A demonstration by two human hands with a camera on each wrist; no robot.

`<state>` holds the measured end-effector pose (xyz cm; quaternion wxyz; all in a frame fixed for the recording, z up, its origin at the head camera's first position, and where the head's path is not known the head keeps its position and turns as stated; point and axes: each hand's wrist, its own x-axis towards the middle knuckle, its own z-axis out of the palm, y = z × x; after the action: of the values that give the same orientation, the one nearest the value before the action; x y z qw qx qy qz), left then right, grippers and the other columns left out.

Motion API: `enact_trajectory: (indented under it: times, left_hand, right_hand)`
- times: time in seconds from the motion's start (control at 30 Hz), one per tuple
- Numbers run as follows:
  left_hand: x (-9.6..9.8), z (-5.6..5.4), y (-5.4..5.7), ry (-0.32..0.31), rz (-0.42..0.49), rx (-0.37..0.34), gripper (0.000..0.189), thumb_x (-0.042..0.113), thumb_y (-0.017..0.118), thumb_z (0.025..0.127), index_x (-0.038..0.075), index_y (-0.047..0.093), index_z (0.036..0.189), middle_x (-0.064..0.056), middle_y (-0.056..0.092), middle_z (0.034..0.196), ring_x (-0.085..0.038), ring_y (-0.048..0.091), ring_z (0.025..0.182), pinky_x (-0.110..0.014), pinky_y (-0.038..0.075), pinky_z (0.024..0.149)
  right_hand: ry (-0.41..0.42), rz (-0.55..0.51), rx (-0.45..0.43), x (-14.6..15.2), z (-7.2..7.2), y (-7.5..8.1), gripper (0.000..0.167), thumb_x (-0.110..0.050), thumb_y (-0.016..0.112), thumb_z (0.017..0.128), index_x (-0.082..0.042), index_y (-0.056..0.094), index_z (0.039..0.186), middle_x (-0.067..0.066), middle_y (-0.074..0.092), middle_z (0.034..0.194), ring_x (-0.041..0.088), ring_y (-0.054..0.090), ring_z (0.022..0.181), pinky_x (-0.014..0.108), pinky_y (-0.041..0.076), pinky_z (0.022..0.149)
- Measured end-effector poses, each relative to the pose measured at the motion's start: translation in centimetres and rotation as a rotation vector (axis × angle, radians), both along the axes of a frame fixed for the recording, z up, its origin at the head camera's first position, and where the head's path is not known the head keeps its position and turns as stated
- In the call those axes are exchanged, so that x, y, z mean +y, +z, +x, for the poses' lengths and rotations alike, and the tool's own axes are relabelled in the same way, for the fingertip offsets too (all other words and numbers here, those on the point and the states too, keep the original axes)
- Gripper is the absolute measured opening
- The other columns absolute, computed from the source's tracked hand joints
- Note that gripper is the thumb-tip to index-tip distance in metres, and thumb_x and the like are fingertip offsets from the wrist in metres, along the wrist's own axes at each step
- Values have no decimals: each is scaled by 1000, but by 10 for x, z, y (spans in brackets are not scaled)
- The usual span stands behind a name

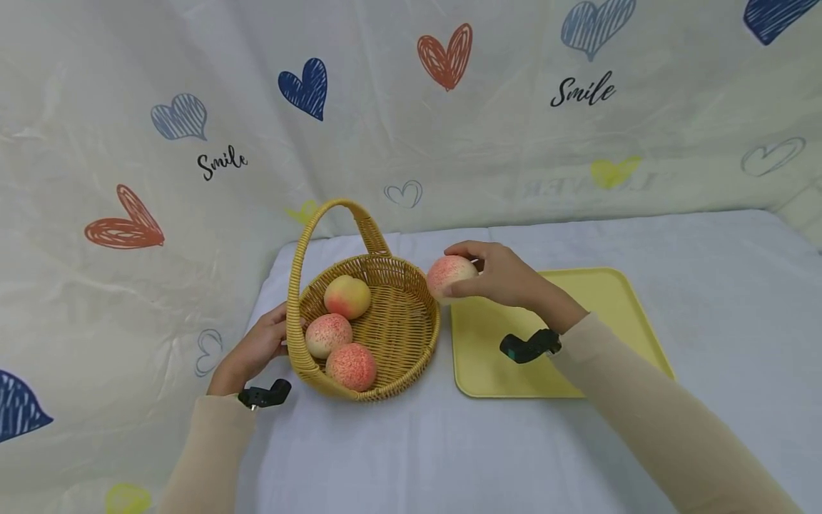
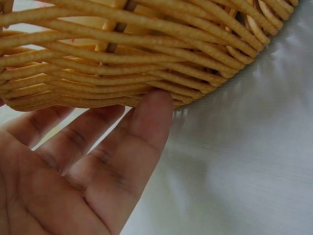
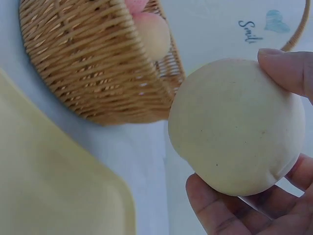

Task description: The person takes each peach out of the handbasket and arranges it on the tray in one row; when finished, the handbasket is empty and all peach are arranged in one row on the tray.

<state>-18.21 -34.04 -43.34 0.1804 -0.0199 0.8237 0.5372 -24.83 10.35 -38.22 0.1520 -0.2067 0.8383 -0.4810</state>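
In the head view, a yellow wicker basket (image 1: 398, 371) with a tall handle holds a yellow-red peach (image 1: 347, 296), a speckled pink peach (image 1: 329, 335) and a redder peach (image 1: 351, 367) along its left side. My left hand (image 1: 260, 346) grips the basket's left side. The left wrist view shows the thumb (image 2: 152, 117) on the woven wall, while the other fingers pass behind its edge. Beside the right rim, my right hand (image 1: 504, 275) holds a pale pink peach (image 1: 448, 275) between thumb and fingers. Its cream underside faces the right wrist view.
A yellow tray (image 1: 494, 357) lies right of the basket, partly under the right forearm. White cloth (image 1: 411, 457) covers the table. Behind it hangs a pale sheet (image 1: 372, 128) printed with hearts and "Smile".
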Motion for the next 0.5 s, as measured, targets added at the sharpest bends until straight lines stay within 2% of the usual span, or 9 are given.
enact_trajectory:
  times: [0.17,0.3,0.5]
  left_hand:
    - [-1,-1,-1,-7,-2,7,48,24,49,110,9,40,155,-20,51,136,-24,61,104,-40,57,83]
    - [-1,-2,-2,-5,6,10,44,22,49,110,5,44,150,-20,51,136,-23,61,105,-38,57,83]
    - [-1,-2,-2,-8,-3,9,45,21,48,110,6,42,152,-21,50,139,-22,61,105,-37,58,82]
  right_hand:
    - [-24,6,-30,10,0,-12,66,-30,85,85,-15,59,144,7,63,132,28,63,106,38,54,81]
    - [-30,24,-50,15,1,-25,66,-32,85,85,-15,60,143,8,65,128,27,63,103,37,53,82]
    - [-31,36,-75,19,2,-43,63,-32,84,86,-14,61,141,8,65,125,28,60,102,37,52,82]
